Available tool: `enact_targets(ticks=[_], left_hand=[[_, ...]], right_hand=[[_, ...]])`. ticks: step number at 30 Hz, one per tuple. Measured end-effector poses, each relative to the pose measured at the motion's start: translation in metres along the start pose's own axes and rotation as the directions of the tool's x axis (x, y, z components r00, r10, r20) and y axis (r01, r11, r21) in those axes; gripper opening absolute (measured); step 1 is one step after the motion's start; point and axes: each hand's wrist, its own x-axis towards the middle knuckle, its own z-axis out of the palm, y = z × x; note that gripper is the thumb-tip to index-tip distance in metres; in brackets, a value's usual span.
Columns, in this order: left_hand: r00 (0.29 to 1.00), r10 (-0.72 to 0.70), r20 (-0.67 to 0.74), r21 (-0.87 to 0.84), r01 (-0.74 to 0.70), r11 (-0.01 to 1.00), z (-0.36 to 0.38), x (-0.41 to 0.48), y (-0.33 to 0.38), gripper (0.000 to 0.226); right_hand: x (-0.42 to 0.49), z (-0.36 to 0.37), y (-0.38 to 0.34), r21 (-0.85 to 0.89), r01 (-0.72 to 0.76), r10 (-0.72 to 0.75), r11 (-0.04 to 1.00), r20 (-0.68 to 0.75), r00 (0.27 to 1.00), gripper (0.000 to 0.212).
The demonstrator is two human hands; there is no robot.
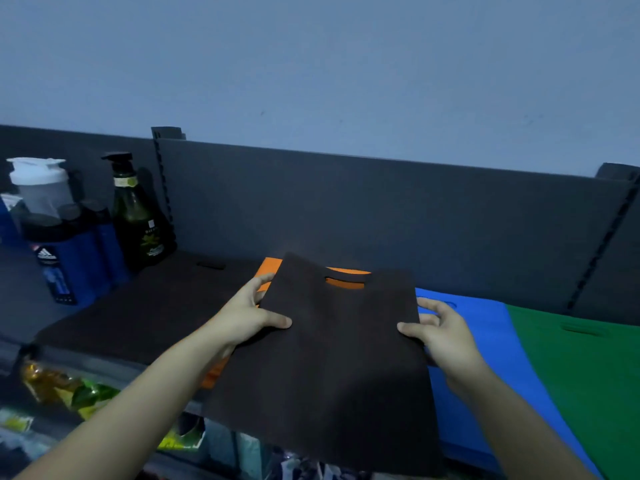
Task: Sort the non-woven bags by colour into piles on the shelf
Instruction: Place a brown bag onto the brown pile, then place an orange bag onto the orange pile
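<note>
I hold a dark brown non-woven bag (332,368) flat in front of me, its cut-out handle facing away. My left hand (247,315) grips its left edge and my right hand (441,336) grips its right edge. Beneath it lies an orange bag (268,268), mostly hidden and showing through the handle slot. A pile of dark brown bags (145,306) lies on the shelf to the left. To the right lie a blue bag (485,341) and then a green bag (588,368).
Bottles stand at the shelf's left end: a dark green pump bottle (138,223), blue bottles (69,261) and a white-capped shaker (40,188). A dark back panel (381,209) closes the shelf behind. Packaged goods (62,386) fill the shelf below.
</note>
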Motion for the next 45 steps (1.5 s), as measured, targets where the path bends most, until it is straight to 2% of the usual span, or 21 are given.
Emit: enact_targets(ticks=[5, 9, 13, 20, 24, 28, 32, 35, 38, 39, 41, 43, 45], left_hand=[[1.0, -0.014, 0.024, 0.027, 0.013, 1.0, -0.048, 0.017, -0.003, 0.074], [0.999, -0.023, -0.025, 0.074, 0.025, 0.997, -0.075, 0.032, -0.008, 0.078], [0.98, 0.058, -0.191, 0.31, 0.004, 0.951, -0.101, 0.036, -0.017, 0.077], [0.955, 0.116, -0.274, 0.573, 0.065, 0.817, -0.169, 0.055, -0.016, 0.072], [0.964, 0.113, -0.24, 0.715, 0.097, 0.693, -0.209, 0.072, -0.019, 0.07], [0.979, 0.157, -0.134, 0.892, 0.05, 0.449, -0.241, 0.083, -0.032, 0.069], [0.975, 0.214, -0.057, 0.962, -0.003, 0.272, -0.255, 0.083, -0.047, 0.072], [0.979, 0.205, -0.014, 0.988, -0.018, 0.154, -0.257, 0.084, -0.059, 0.079], [0.981, 0.192, 0.007, 0.995, -0.026, 0.098, -0.251, 0.083, -0.074, 0.082], [0.979, 0.203, 0.027, 0.995, -0.045, 0.084, -0.249, 0.083, -0.08, 0.081], [0.977, 0.201, 0.076, 0.991, -0.096, 0.092, -0.249, 0.086, -0.09, 0.077], [0.986, 0.135, 0.094, 0.978, -0.117, 0.172, -0.251, 0.089, -0.094, 0.077], [0.993, 0.067, 0.097, 0.965, -0.11, 0.24, -0.252, 0.091, -0.095, 0.078]], right_hand=[[-0.003, 0.053, -0.004, -0.006, -0.013, 0.013, 1.0, -0.009, 1.0, 0.055], [0.009, 0.077, -0.008, -0.031, -0.002, 0.002, 1.0, 0.007, 1.0, 0.05], [0.029, 0.106, -0.007, -0.02, -0.016, 0.018, 1.0, 0.1, 0.995, 0.045], [0.052, 0.186, -0.004, -0.037, -0.052, 0.059, 0.998, 0.218, 0.974, 0.055], [0.054, 0.24, -0.005, -0.042, -0.063, 0.07, 0.997, 0.198, 0.978, 0.055], [0.054, 0.286, -0.003, -0.073, -0.05, 0.057, 0.996, 0.105, 0.993, 0.053], [0.05, 0.316, 0.004, -0.129, -0.032, 0.039, 0.991, 0.05, 0.998, 0.05], [0.047, 0.328, 0.012, -0.257, 0.037, -0.035, 0.966, 0.012, 0.999, 0.053], [0.045, 0.336, 0.013, -0.491, 0.117, -0.146, 0.863, -0.021, 0.989, 0.057], [0.045, 0.337, 0.013, -0.597, 0.142, -0.193, 0.79, -0.022, 0.981, 0.056], [0.043, 0.338, 0.018, -0.81, 0.164, -0.258, 0.563, 0.016, 0.966, 0.056], [0.039, 0.339, 0.026, -0.94, 0.134, -0.205, 0.313, 0.071, 0.976, 0.059], [0.034, 0.342, 0.037, -0.976, 0.109, -0.077, 0.187, 0.096, 0.992, 0.063]])
